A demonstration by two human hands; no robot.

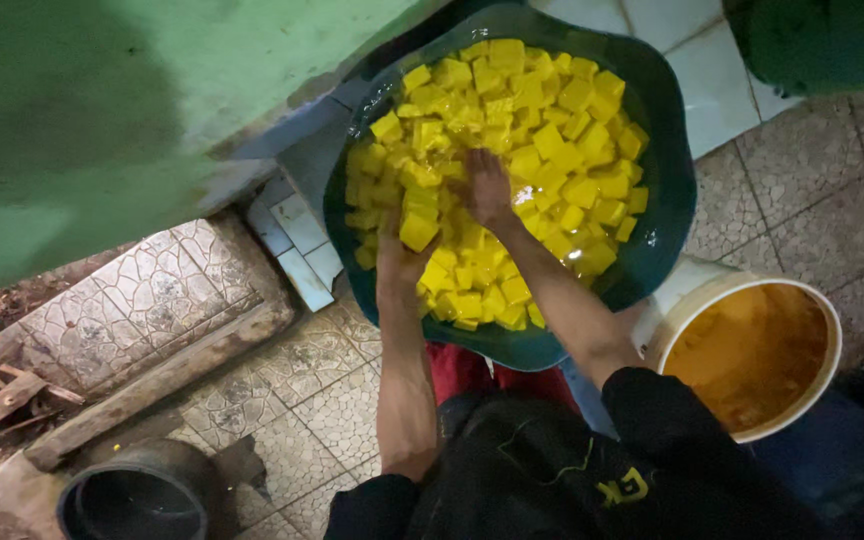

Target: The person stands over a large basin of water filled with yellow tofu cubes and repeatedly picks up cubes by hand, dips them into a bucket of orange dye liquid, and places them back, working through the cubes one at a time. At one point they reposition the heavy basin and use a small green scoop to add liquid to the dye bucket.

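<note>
Patterned tile floor (pixel 332 400), green wall (pixel 102 120) — left hand (pixel 400 262) fingers hold a yellow cube (pixel 418 231).

No packages, labels, signs, screens.

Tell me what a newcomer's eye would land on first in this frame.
The bright yellow cubes filling the dark green basin at top centre. Both hands are among them: the left hand holds one cube, the right hand presses into the pile. A white bucket of orange liquid sits lower right.
</note>
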